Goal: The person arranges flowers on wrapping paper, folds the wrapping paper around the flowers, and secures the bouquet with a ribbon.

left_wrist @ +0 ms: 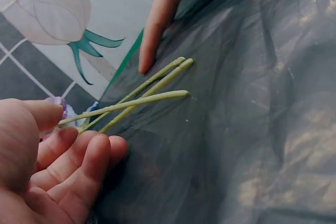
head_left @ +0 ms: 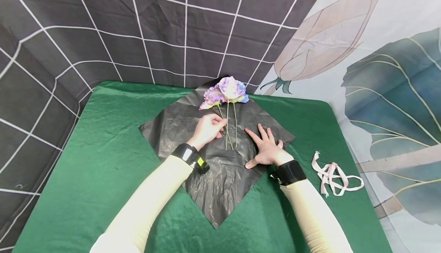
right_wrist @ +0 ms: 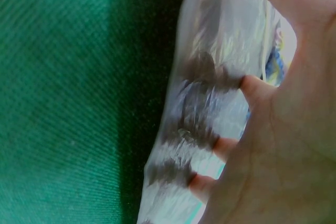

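Several purple, white and blue artificial flowers (head_left: 231, 88) lie at the upper corner of a black wrapping sheet (head_left: 179, 126). Their thin green stems (left_wrist: 157, 98) point down the sheet and cross near the cut ends. My left hand (head_left: 208, 129) pinches a stem between thumb and forefinger, its other fingers loosely bent below in the left wrist view. To the right of the stems, my right hand (head_left: 267, 149) rests on the sheet with fingers spread. The right wrist view shows its fingertips (right_wrist: 226, 148) touching the sheet near its edge.
A green cloth (head_left: 113, 130) covers the table under the sheet. At the right lies a loosely looped pale pink ribbon (head_left: 335, 178). Behind stands a dark curtain with a white grid (head_left: 158, 23), and a printed floral cloth (head_left: 379, 92) hangs on the right.
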`<state>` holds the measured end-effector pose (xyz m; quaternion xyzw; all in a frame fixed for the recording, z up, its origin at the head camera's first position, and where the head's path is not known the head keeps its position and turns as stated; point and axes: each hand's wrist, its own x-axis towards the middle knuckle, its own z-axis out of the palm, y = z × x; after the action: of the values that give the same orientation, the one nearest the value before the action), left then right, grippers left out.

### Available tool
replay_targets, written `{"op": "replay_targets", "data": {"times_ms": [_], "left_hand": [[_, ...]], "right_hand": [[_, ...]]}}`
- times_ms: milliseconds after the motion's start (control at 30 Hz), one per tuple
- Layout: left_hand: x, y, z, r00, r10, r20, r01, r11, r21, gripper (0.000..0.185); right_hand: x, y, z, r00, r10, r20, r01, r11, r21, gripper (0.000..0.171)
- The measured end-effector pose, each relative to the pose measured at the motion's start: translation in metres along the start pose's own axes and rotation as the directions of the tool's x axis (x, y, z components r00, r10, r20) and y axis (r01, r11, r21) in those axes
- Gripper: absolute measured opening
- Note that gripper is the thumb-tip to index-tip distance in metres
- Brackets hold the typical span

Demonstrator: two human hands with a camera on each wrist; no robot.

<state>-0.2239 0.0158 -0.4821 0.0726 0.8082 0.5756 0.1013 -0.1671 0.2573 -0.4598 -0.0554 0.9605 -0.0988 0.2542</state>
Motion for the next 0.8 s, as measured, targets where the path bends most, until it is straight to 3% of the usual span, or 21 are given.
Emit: {"op": "replay_targets", "data": {"times_ms": [133,200,267,367,433,600,667,700,800], "left_hand": [[-0.011,0.005,-0.016,0.991,0.132,0.010,-0.133,0.987,0.092,0.018],[-0.019,0.006,-0.029,0.964,0.258,0.067,-0.266,0.940,0.215,0.018],[-0.030,0.004,-0.044,0.905,0.384,0.182,-0.424,0.842,0.332,0.027],[-0.053,-0.007,-0.066,0.789,0.480,0.384,-0.612,0.675,0.413,0.047],[-0.070,-0.015,-0.077,0.731,0.473,0.492,-0.673,0.619,0.406,0.061],[-0.104,-0.035,-0.087,0.620,0.402,0.674,-0.742,0.580,0.336,0.099],[-0.110,-0.040,-0.087,0.591,0.384,0.710,-0.761,0.558,0.332,0.107],[-0.113,-0.042,-0.088,0.587,0.376,0.717,-0.763,0.551,0.337,0.108],[-0.117,-0.045,-0.090,0.600,0.362,0.714,-0.756,0.548,0.358,0.105]], "right_hand": [[-0.001,0.000,-0.001,1.000,-0.016,-0.009,0.016,1.000,0.005,0.129],[-0.001,0.000,0.000,1.000,-0.025,-0.013,0.025,1.000,0.012,0.129],[-0.001,0.001,0.000,0.999,-0.028,-0.016,0.028,1.000,0.012,0.129],[-0.003,0.003,0.002,0.999,-0.037,-0.022,0.037,0.999,0.019,0.129],[-0.005,0.004,0.002,0.998,-0.046,-0.030,0.047,0.999,0.025,0.129],[-0.008,0.007,0.002,0.996,-0.069,-0.053,0.071,0.997,0.033,0.128],[-0.009,0.007,0.003,0.995,-0.075,-0.059,0.077,0.997,0.020,0.127],[-0.009,0.007,0.003,0.995,-0.083,-0.063,0.084,0.996,0.014,0.127],[-0.010,0.006,0.004,0.991,-0.112,-0.075,0.111,0.994,-0.017,0.126]]}}
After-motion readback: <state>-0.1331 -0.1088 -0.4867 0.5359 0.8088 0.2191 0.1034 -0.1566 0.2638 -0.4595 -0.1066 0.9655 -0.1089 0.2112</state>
